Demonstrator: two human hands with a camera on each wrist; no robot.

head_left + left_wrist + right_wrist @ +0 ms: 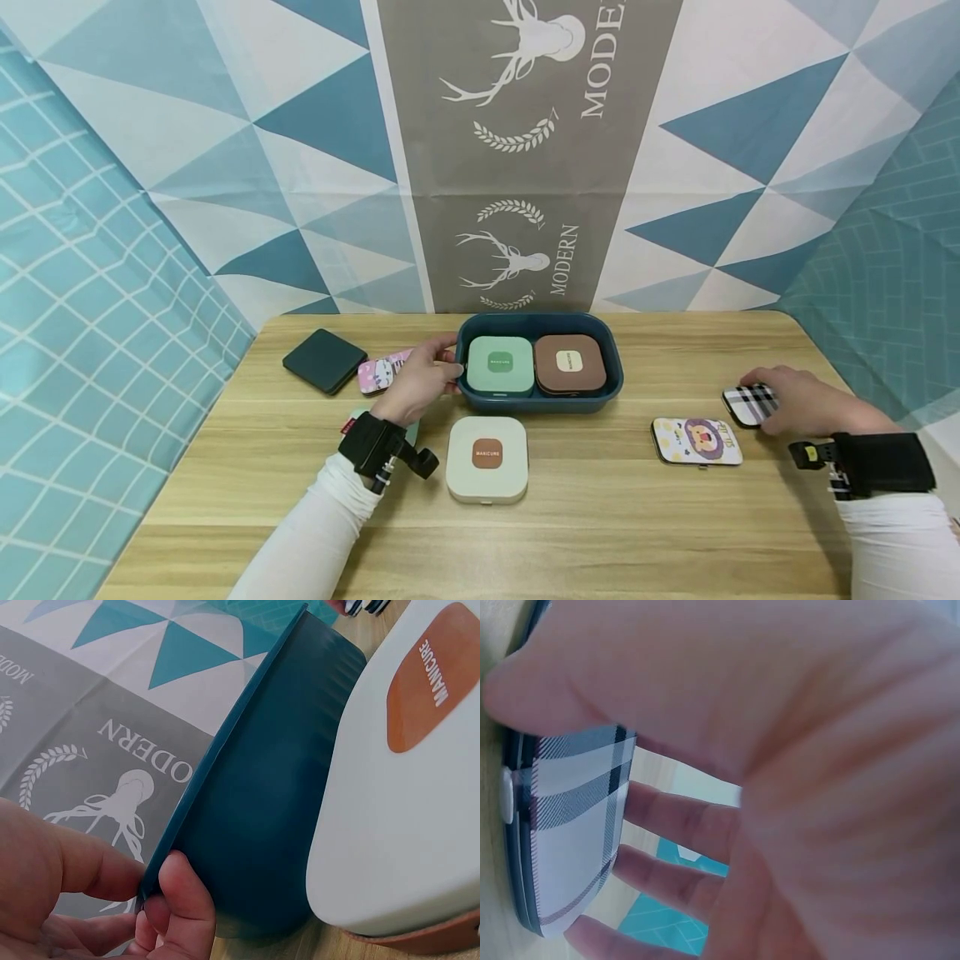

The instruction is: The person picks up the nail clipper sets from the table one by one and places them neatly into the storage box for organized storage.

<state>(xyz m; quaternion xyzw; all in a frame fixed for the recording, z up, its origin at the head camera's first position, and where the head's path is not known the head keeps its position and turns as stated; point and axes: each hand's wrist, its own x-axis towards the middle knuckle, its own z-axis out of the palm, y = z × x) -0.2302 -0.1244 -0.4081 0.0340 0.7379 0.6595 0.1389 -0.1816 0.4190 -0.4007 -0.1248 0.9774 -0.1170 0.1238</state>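
Note:
At the back of the table, my left hand (420, 382) pinches the left rim of a dark blue bin (540, 406) between thumb and fingers. Side by side in the bin lie a mint-green manicure box (500, 379) and a brown manicure box (570, 383). A cream manicure box (487, 460) lies just in front of it. On the far right, my right hand (810, 406) holds a flat plaid case (574, 825) across its width, thumb at one edge and fingers along the other. The case lies against the wooden surface.
Beside the right hand is a white case with a lion print (697, 442). A dark green square item (325, 360) and a pink patterned case (378, 372) lie left of the bin. A pale green item (412, 432) is partly hidden under my left wrist. Patterned cloth backs the table (600, 533).

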